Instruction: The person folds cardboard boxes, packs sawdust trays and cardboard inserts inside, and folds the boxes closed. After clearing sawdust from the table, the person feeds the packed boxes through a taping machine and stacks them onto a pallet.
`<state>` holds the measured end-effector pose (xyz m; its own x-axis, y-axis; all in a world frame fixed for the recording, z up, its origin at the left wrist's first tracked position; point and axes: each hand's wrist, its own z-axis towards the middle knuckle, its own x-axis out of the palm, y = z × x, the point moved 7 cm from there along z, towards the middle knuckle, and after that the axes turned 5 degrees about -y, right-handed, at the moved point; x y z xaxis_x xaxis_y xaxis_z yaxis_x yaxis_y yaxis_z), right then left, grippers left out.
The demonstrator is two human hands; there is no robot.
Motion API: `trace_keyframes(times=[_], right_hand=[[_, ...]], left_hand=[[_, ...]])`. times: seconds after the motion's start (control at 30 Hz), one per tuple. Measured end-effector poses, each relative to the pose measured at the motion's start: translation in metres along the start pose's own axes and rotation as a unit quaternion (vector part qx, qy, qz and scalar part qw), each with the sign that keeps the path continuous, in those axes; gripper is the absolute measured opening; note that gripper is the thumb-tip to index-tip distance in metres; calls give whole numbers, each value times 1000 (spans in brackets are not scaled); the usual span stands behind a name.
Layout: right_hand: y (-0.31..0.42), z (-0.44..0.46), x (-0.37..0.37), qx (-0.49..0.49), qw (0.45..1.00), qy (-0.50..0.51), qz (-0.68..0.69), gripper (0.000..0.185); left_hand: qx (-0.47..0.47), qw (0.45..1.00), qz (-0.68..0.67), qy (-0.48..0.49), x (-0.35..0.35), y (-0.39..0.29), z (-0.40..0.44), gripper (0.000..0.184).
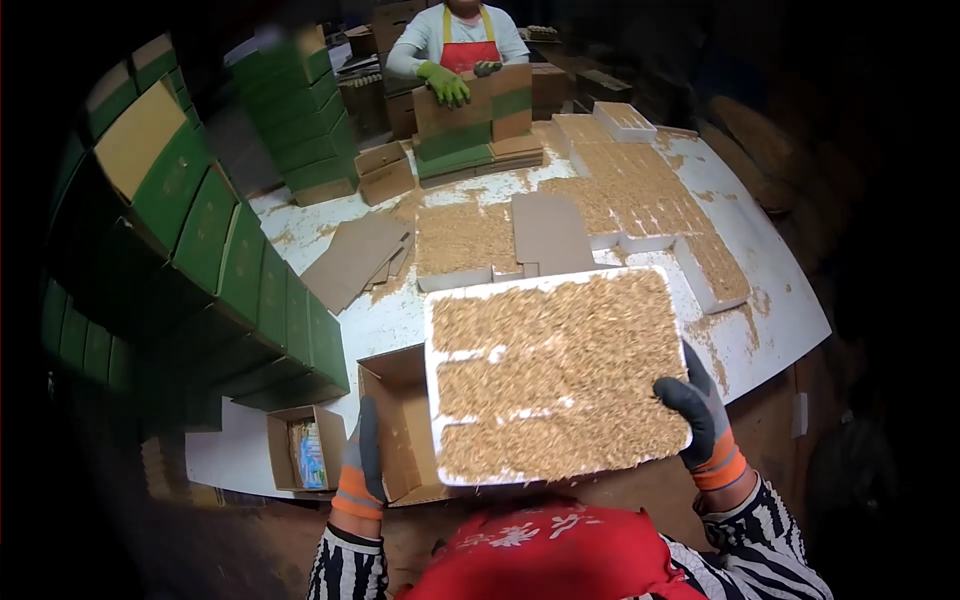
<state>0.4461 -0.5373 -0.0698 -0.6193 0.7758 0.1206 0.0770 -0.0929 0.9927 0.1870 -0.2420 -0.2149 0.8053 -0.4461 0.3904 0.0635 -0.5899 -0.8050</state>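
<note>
Thickly, tan flakes (pixel 590 370) fill the white tray (pixel 434 395), right hand (pixel 702 415) gripping it, left hand (pixel 367 455) open against a carton (pixel 407 420).

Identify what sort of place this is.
Likely a packing workshop: green boxes stacked high at left, a broad white table bearing white trays of loose, husk-like brown material, and a co-worker across it handling cardboard.
</note>
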Motion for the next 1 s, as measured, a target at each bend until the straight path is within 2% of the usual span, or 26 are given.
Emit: trace_keyframes(times=[0.1,0.2,0.33,0.37,0.4,0.47,0.5,0.53,0.57,0.63,0.67,0.7,0.73,0.8,0.87,0.9,0.93,0.97,1.0], right_hand=[[1,0,54,22,996,41,-74,70],[-8,5,68,90,993,76,-28,84],[-16,20,76,122,980,139,-76,83],[-30,25,81,119,978,150,-85,82],[-30,34,91,45,974,208,-84,80],[-34,38,90,97,907,255,-321,64],[-33,40,91,111,848,282,-435,58],[-42,49,90,-1,727,280,-627,55],[-48,53,90,-22,711,278,-645,55],[-51,55,92,-70,684,279,-671,52],[-54,54,96,-99,672,279,-679,48],[-57,56,100,-128,660,282,-684,45],[-54,63,100,-131,749,274,-589,40],[-48,89,82,-122,887,255,-365,33],[-59,147,45,24,962,145,-229,33],[-80,189,17,-60,969,108,-212,33],[-107,233,-14,-158,940,89,-289,43],[-127,259,-35,-10,930,48,-363,64],[-161,302,-62,-184,853,88,-481,87]], left_hand=[[-31,988,-109,102,14,-14,-20,64],[-12,987,-112,112,37,-14,-46,65],[15,990,-121,67,51,-11,-58,64],[23,992,-109,67,42,-10,-51,57],[49,996,-66,42,28,-8,-42,55],[127,989,75,-3,4,-7,-28,51],[174,969,172,-31,-2,-12,-27,49],[239,932,268,-37,-6,-16,-27,49],[300,882,361,-45,-16,-16,-28,49],[403,743,531,-65,-11,-20,-43,49],[375,831,408,-42,-18,-25,-34,49],[331,890,302,-86,-31,-32,-31,49],[284,931,189,-132,-48,-34,-30,49],[302,898,201,-247,-87,-50,-42,44],[322,867,174,-339,-130,-59,-53,36],[343,837,214,-369,-158,-58,-60,33],[360,804,256,-398,-190,-55,-65,31],[359,769,320,-422,-216,-53,-69,30],[322,788,268,-451,-220,-52,-75,28]])
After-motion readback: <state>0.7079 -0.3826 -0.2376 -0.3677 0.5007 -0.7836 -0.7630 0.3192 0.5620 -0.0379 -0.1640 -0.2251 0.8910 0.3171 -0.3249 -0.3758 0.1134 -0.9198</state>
